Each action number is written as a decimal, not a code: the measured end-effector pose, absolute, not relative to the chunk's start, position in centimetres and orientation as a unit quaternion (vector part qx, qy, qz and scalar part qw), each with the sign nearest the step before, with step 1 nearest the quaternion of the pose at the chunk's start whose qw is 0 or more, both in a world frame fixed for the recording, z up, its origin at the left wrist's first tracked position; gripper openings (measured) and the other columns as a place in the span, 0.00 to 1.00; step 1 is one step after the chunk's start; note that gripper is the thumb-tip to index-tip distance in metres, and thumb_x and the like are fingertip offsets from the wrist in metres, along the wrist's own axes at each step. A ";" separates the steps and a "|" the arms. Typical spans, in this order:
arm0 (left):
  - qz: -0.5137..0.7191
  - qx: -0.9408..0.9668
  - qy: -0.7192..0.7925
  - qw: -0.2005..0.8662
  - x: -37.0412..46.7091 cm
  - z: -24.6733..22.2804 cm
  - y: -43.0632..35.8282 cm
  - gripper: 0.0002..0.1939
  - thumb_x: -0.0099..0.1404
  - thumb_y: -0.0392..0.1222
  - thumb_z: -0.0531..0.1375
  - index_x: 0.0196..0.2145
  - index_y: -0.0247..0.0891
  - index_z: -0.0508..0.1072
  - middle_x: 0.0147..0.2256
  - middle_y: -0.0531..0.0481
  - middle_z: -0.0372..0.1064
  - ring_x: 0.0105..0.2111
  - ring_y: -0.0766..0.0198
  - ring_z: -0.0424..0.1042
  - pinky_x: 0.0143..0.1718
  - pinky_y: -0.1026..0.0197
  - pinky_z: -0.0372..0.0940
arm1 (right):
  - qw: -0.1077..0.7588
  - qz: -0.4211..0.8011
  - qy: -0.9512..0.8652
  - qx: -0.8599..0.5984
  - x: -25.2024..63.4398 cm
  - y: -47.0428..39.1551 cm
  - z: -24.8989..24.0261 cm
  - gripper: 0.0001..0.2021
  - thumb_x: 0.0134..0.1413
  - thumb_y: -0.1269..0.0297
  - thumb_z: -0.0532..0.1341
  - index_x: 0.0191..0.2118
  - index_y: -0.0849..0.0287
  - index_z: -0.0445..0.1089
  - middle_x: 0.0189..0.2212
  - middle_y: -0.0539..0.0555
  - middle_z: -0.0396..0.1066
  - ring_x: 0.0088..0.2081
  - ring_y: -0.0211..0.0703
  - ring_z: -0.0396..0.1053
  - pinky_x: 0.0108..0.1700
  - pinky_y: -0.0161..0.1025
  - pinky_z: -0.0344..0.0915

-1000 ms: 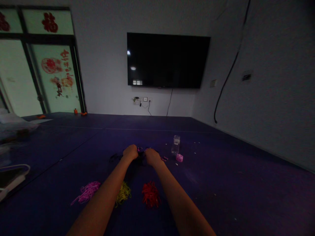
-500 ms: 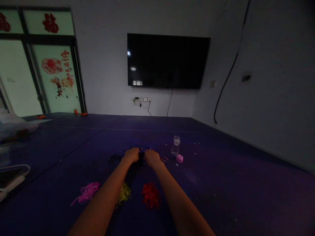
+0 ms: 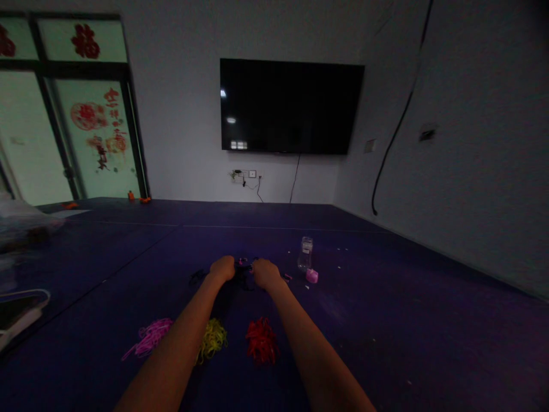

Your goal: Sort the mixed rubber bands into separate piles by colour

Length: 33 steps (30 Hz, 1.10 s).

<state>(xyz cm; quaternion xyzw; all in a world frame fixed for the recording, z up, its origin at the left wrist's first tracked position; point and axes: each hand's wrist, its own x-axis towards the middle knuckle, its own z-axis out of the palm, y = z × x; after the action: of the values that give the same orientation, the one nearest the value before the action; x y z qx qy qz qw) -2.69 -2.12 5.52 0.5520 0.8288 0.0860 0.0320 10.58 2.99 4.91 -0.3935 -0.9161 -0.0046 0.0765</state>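
Both my arms reach out over a dark, tangled pile of what look like black rubber bands (image 3: 247,281), with a few pink bits among them. My left hand (image 3: 223,268) is closed at the pile's left part, its fingertips turned away from view. My right hand (image 3: 265,273) is closed a short way to its right. Dark strands run across the gap between the two hands. Nearer to me lie a pink bundle of bands (image 3: 152,336), a yellow bundle (image 3: 213,339) partly behind my left forearm, and a red bundle (image 3: 261,342) between the forearms.
A clear bottle (image 3: 305,255) stands right of my hands, a pink cap (image 3: 312,276) beside it. Small white scraps dot the purple surface (image 3: 386,320). At the left are a device with a pale edge (image 3: 26,320) and a plastic bag (image 3: 21,223). A television (image 3: 291,106) hangs on the wall.
My left hand has moved left, away from my right hand, so the gap between them is wider and dark strands show in it. The right hand has hardly moved.
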 end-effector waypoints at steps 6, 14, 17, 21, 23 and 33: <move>0.096 0.587 0.803 0.032 -1.8 5.6 -1.9 0.10 0.58 0.37 0.55 0.33 0.37 0.75 0.37 0.39 0.75 0.41 0.55 0.73 0.38 0.63 0.63 | 0.079 0.003 -0.912 -0.402 10.8 3.1 4.9 0.13 0.55 0.67 0.56 0.45 0.63 0.71 0.43 0.64 0.71 0.45 0.51 0.70 0.41 0.39 0.65; 0.089 0.591 0.802 0.021 -1.0 5.3 -1.9 0.10 0.57 0.38 0.57 0.37 0.35 0.74 0.41 0.36 0.73 0.45 0.51 0.70 0.41 0.59 0.63 | 0.084 0.015 -0.912 -0.401 10.7 3.4 5.0 0.13 0.56 0.67 0.55 0.45 0.62 0.71 0.43 0.63 0.72 0.45 0.50 0.69 0.43 0.37 0.64; 0.092 0.587 0.804 0.023 -1.0 5.1 -1.9 0.11 0.59 0.36 0.53 0.37 0.34 0.74 0.40 0.34 0.73 0.44 0.51 0.71 0.41 0.59 0.63 | 0.085 0.022 -0.912 -0.400 10.7 3.4 5.0 0.12 0.55 0.67 0.56 0.44 0.62 0.71 0.43 0.63 0.72 0.45 0.49 0.70 0.43 0.37 0.64; 0.099 0.586 0.804 0.030 -1.1 5.0 -2.0 0.12 0.59 0.35 0.52 0.36 0.35 0.74 0.39 0.35 0.73 0.44 0.53 0.71 0.41 0.60 0.63 | 0.087 0.025 -0.911 -0.402 10.9 3.4 5.1 0.12 0.55 0.68 0.56 0.44 0.61 0.72 0.42 0.63 0.72 0.44 0.49 0.70 0.42 0.38 0.64; 0.099 0.585 0.804 0.033 -1.2 5.0 -2.1 0.12 0.59 0.35 0.52 0.36 0.36 0.74 0.40 0.36 0.73 0.43 0.53 0.72 0.40 0.61 0.63 | 0.087 0.024 -0.912 -0.401 11.0 3.4 5.2 0.13 0.55 0.67 0.56 0.44 0.61 0.71 0.42 0.63 0.72 0.45 0.50 0.70 0.42 0.39 0.65; 0.107 0.577 0.808 0.049 -2.0 5.0 -2.0 0.12 0.59 0.34 0.51 0.35 0.35 0.74 0.39 0.34 0.73 0.44 0.52 0.71 0.41 0.59 0.63 | 0.083 0.031 -0.912 -0.401 10.9 3.5 5.1 0.12 0.54 0.67 0.56 0.44 0.61 0.72 0.42 0.62 0.73 0.44 0.49 0.71 0.42 0.37 0.64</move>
<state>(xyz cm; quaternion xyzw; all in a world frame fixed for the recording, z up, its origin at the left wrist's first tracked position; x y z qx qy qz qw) -1.96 -2.01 5.02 0.5768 0.8083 0.1071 0.0494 10.90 3.53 5.14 -0.4008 -0.9118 0.0313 0.0830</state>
